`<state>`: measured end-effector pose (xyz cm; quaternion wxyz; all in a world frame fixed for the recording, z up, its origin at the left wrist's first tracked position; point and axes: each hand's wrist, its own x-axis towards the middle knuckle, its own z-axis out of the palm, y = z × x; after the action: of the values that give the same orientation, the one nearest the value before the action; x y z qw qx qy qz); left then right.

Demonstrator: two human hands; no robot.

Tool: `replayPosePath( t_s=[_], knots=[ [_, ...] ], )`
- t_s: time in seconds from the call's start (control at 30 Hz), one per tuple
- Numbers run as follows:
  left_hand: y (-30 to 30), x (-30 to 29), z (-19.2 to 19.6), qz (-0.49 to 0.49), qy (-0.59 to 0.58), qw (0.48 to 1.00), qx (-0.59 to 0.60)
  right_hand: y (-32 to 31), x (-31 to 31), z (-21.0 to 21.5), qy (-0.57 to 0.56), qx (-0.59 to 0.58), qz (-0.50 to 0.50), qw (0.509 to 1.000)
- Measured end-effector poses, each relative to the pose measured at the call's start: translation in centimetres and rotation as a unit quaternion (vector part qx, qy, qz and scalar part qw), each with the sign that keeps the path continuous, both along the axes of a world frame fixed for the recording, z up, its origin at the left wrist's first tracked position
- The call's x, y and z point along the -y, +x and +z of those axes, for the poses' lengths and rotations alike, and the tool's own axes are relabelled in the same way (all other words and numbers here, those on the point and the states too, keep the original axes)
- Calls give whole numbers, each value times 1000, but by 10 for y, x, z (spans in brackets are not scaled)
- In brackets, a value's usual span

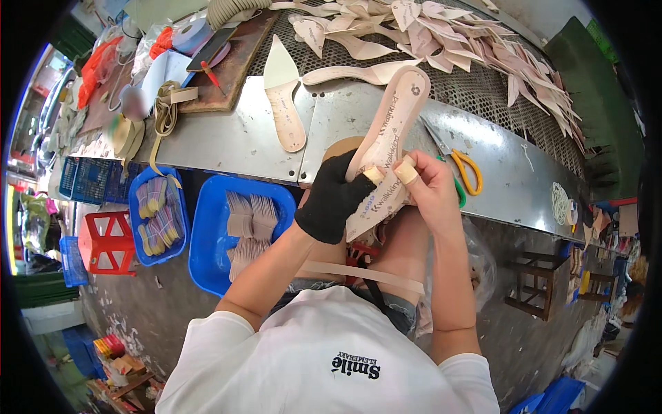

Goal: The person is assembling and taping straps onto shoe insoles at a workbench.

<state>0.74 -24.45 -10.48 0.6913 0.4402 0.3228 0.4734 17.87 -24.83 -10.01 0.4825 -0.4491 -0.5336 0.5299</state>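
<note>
A metal workbench (241,138) stretches beyond the hands. The left hand (333,196), in a black glove, and the bare right hand (431,190), fingertips taped, both grip a pink insole (389,141) held upright between them; its lower end is hidden behind the fingers. Yellow-handled scissors (463,169) lie just right of the right hand. Blue tubs (207,234) of strips sit left, below the bench.

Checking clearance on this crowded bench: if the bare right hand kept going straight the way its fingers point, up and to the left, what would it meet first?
The right hand already touches the long pink shoe insole; past it, probably the black-gloved left hand gripping that same insole, though depth is unclear.
</note>
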Motion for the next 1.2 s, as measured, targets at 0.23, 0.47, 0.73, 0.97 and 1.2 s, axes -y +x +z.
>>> replayPosePath(
  t_s=[0.23,0.47,0.73,0.97,1.2],
  knots=[
    [-6,-14,-5,-27,-133,991,-7,13,2,13,264,270,-257,890],
    [2,-26,-37,-191,-109,972,80,95,-5,-10,129,342,-237,900],
    [5,-18,-14,-58,-6,998,-14,218,-8,-64,10,561,-411,719],
    [31,-10,-18,3,26,998,-55,43,17,-35,132,114,-129,976],
    [-1,-8,-40,-96,245,898,-352,66,25,42,102,-475,-34,873]
  ],
)
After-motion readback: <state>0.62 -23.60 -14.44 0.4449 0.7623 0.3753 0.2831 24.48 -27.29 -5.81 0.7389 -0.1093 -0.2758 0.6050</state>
